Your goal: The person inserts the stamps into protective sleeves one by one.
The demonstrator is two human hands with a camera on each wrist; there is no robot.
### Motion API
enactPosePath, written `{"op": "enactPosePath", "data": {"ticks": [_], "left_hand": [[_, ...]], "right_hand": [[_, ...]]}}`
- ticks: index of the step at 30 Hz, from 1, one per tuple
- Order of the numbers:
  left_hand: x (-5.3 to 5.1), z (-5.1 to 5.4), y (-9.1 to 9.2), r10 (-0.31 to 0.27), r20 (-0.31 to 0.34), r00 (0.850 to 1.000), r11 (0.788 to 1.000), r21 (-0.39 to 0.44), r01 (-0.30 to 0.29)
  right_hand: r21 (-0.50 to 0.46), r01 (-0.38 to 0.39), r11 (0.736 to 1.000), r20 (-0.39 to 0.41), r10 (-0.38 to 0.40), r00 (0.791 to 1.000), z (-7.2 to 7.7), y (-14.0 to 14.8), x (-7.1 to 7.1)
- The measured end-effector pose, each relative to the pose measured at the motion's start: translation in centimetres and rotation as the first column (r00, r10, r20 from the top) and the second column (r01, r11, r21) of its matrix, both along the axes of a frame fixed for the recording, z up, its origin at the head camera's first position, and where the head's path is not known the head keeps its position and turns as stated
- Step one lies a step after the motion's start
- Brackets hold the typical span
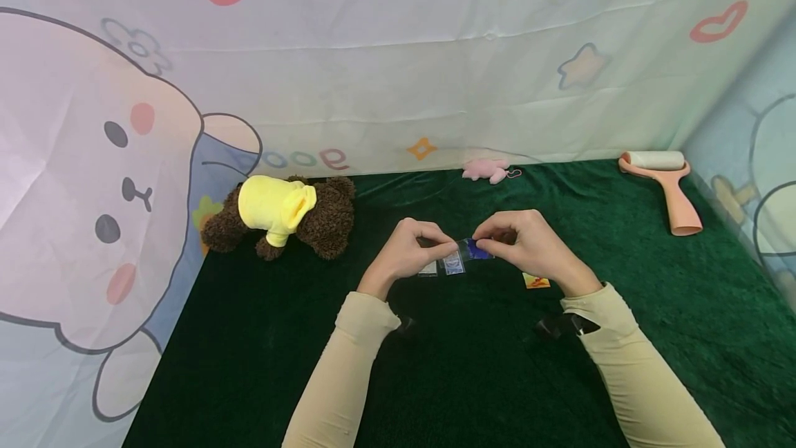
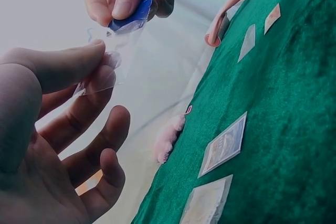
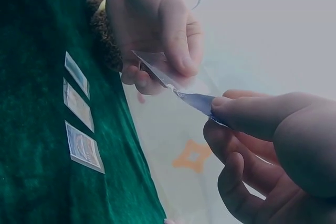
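Observation:
In the head view my left hand [image 1: 412, 249] and right hand [image 1: 525, 244] meet above the green cloth. Between left thumb and forefinger I pinch a clear plastic sleeve [image 2: 128, 51], the other fingers loosely spread. My right thumb and forefinger pinch a small blue card [image 3: 202, 104] where it meets the sleeve; how far it sits inside I cannot tell. Below lie several sleeved cards in a row, among them a bluish one [image 1: 453, 263] and a pale one [image 2: 207, 203]. Nearer the right wrist is an orange-yellow card [image 1: 537, 281], and a clear sleeve [image 2: 247, 43] lies near it.
A brown plush toy in a yellow shirt [image 1: 270, 202] lies at the left of the green cloth [image 1: 249, 351]. A pink plush toy [image 1: 485, 170] is at the back edge. An orange-handled lint roller [image 1: 674, 192] lies back right. A printed curtain [image 1: 373, 75] hangs behind.

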State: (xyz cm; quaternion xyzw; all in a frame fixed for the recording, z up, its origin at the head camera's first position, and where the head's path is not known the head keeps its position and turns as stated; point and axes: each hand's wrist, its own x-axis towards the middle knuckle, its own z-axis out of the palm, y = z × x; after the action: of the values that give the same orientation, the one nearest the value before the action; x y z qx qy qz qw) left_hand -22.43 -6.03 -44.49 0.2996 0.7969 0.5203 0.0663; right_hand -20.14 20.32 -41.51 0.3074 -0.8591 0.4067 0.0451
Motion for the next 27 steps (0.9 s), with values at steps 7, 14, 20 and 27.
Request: {"op": "enactPosePath", "data": {"ticks": [7, 14, 20, 27], "left_hand": [[-0.03, -0.05, -0.04, 0.012, 0.008, 1.0, 1.0, 0.002, -0.012], [-0.14, -0.06, -0.08, -0.008, 0.008, 1.0, 1.0, 0.002, 0.008], [-0.13, 0.0, -0.1, -0.014, 0.013, 1.0, 1.0, 0.005, 0.014], [-0.17, -0.06, -0.02, -0.019, 0.004, 1.0, 1.0, 0.007, 0.019]], "right_hand": [[0.007, -0.005, 1.0, 0.006, 0.005, 1.0, 0.02, 0.03, -0.08], [0.011, -0.001, 1.0, -0.006, 0.001, 1.0, 0.03, 0.05, -0.13], [0.017, 0.003, 1.0, -0.007, -0.003, 1.0, -0.03, 0.06, -0.17], [0.02, -0.003, 1.0, -0.005, 0.003, 1.0, -0.02, 0.03, -0.15]]}}
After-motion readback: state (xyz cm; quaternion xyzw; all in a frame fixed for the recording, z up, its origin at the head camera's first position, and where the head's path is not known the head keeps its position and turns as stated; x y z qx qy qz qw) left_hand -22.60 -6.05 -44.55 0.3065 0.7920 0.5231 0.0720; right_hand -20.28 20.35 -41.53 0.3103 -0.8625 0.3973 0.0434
